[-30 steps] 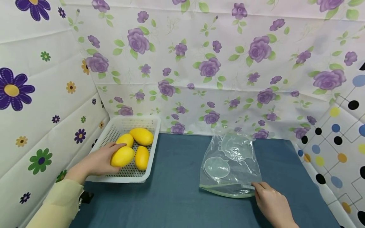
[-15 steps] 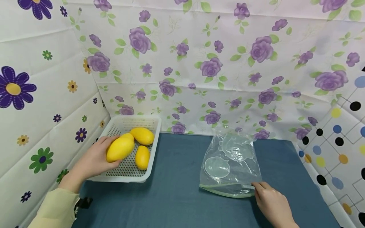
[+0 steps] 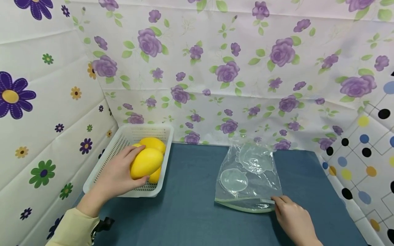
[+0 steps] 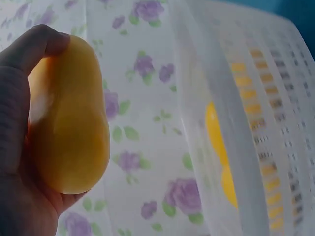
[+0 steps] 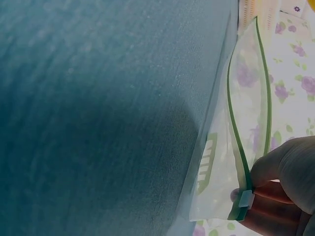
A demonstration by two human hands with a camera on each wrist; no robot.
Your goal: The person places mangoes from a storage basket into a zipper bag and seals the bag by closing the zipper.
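My left hand (image 3: 115,172) grips a yellow mango (image 3: 147,163), raised over the white perforated basket (image 3: 168,150). In the left wrist view the thumb and fingers wrap the held mango (image 4: 71,128), which is above the basket's wall. Other yellow mangoes (image 3: 153,143) lie in the basket, partly covered by the held one. My right hand (image 3: 293,217) pinches the near right corner of a clear zip bag (image 3: 252,189) printed with pale green shapes. By those fingers in the right wrist view is the bag's slider (image 5: 246,198), and the green-edged mouth gapes.
Dark blue cloth (image 3: 191,191) covers the table, with the basket at the back left and the bag right of the middle. A purple-flowered sheet (image 3: 227,73) hangs behind; patterned sheets hang on both sides. A small black object (image 3: 104,223) shows at my left wrist.
My left hand has lifted a mango from among the others, drawn it left, then brought it back right over the basket. The right hand and bag have stayed nearly still.
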